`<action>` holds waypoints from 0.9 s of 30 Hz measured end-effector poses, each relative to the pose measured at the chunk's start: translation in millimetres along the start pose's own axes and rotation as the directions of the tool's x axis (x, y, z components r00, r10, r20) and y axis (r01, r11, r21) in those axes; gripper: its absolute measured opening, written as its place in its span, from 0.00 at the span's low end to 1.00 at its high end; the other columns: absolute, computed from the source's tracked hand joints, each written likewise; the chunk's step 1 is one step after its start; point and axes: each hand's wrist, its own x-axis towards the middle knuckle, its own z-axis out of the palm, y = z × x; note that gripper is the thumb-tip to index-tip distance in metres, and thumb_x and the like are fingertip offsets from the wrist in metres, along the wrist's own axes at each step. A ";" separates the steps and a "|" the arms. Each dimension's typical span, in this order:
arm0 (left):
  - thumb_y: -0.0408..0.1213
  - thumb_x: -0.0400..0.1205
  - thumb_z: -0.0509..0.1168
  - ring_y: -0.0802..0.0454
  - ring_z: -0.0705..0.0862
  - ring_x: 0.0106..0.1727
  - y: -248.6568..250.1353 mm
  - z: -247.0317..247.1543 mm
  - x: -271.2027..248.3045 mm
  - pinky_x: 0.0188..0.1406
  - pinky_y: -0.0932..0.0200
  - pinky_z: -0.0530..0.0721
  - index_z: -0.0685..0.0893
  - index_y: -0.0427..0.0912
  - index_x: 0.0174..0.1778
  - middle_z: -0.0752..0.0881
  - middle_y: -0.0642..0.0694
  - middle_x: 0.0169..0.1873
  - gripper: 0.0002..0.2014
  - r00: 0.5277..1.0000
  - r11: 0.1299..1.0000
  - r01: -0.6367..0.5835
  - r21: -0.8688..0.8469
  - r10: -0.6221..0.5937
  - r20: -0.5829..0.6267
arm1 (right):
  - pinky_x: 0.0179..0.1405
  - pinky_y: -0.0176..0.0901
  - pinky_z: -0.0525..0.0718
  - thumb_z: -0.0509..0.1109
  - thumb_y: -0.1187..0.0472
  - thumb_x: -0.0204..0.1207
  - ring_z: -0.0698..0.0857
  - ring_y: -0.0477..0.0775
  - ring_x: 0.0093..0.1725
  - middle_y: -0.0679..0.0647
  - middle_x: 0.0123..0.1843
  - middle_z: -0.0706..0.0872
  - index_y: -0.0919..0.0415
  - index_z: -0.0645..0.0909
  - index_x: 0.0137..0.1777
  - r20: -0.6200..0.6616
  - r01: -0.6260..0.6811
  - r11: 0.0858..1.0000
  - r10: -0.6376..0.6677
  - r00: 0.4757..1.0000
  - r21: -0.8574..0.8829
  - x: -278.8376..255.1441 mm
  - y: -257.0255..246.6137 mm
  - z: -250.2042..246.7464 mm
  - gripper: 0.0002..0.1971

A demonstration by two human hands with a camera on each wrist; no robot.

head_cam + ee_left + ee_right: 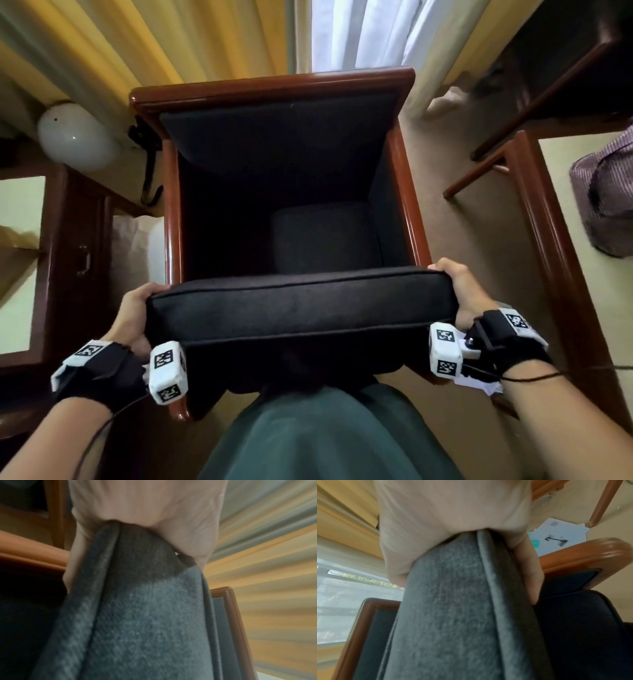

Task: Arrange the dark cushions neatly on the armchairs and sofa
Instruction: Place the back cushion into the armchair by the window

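Both hands, left hand (132,317) and right hand (454,291), grip unlabelled dark cushion (301,305) over armchair (411,192).

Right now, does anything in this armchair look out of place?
Yes. The large cushion is off the seat, gripped at its ends by the left hand and right hand. A small cushion lies off-centre, toward the right.

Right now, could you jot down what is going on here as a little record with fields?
Held item: large dark cushion, gripped at both ends
Left hand: grips the cushion's left end
Right hand: grips the cushion's right end
Cushion position: across the front of the armchair, not yet seated
On the seat: smaller dark cushion, toward the right side
Chair frame: glossy reddish wood
Behind the chair: yellow curtains
Left of the chair: white globe lamp
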 end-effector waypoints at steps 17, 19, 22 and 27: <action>0.43 0.60 0.64 0.44 0.87 0.47 84.6 -2.0 -47.8 0.48 0.50 0.85 0.86 0.44 0.57 0.87 0.44 0.50 0.27 0.954 0.951 -0.272 -0.147 0.286 0.091 | 0.38 0.46 0.87 0.60 0.59 0.64 0.84 0.57 0.31 0.54 0.36 0.86 0.56 0.84 0.39 0.003 0.292 0.956 -0.292 0.956 0.007 -62.7 -84.4 24.5 0.11; 0.44 0.53 0.68 0.45 0.88 0.47 105.3 -1.6 -53.7 0.48 0.52 0.87 0.85 0.45 0.65 0.87 0.45 0.52 0.39 0.925 0.924 -0.341 -0.174 0.363 0.111 | 0.33 0.44 0.87 0.62 0.60 0.57 0.84 0.55 0.29 0.53 0.34 0.86 0.55 0.85 0.42 0.039 0.356 0.934 -0.357 0.933 0.034 -69.4 -99.1 24.2 0.15; 0.44 0.54 0.68 0.47 0.88 0.48 133.8 4.6 -54.5 0.55 0.52 0.85 0.86 0.49 0.59 0.87 0.49 0.50 0.32 0.874 0.872 -0.414 -0.261 0.461 0.155 | 0.42 0.48 0.86 0.68 0.56 0.48 0.85 0.56 0.36 0.52 0.42 0.87 0.53 0.87 0.54 0.073 0.442 0.893 -0.448 0.891 0.081 -63.7 -119.3 30.5 0.28; 0.44 0.64 0.66 0.49 0.87 0.35 149.4 31.5 -16.0 0.46 0.54 0.84 0.84 0.50 0.38 0.85 0.52 0.35 0.09 0.881 0.875 -0.409 -0.258 0.452 0.138 | 0.36 0.42 0.88 0.74 0.44 0.69 0.91 0.50 0.39 0.47 0.41 0.92 0.49 0.86 0.49 0.025 0.528 0.825 -0.543 0.839 0.202 -21.2 -145.2 58.2 0.13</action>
